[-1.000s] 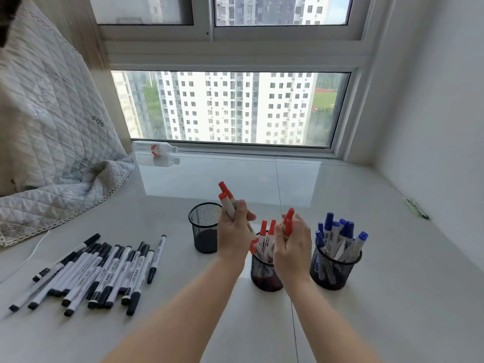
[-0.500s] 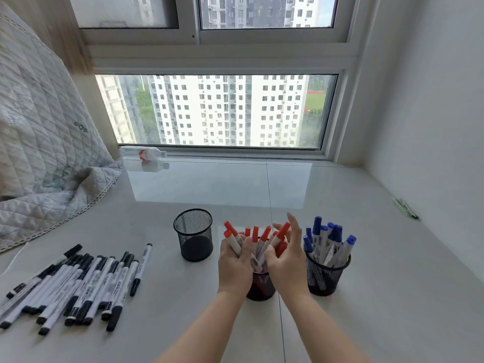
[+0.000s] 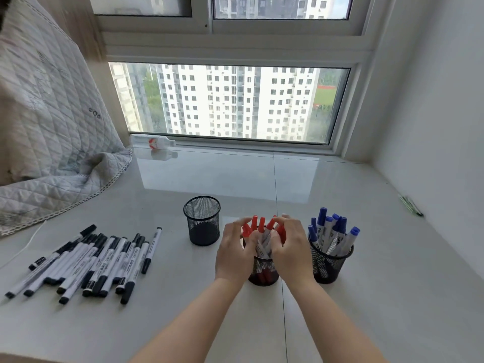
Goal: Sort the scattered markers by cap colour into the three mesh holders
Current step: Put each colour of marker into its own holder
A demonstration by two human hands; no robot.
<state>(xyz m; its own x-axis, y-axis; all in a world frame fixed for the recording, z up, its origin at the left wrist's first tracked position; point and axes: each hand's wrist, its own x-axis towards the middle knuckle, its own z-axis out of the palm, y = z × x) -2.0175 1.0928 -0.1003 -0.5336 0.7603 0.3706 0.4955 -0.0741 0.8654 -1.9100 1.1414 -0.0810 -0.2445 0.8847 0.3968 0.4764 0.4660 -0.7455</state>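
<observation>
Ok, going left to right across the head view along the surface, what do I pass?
Black-capped markers lying loose → empty mesh holder → left hand → red-marker holder → right hand → blue-marker holder. Both hands are curled around the red markers.

A grey quilted fabric blanket (image 3: 49, 142) lies far left of the fingers. A white plastic bottle with red label (image 3: 153, 140) lies beyond them by the large glass window (image 3: 230, 100). Green thin pens (image 3: 411, 205) lie far right by the wall.
</observation>
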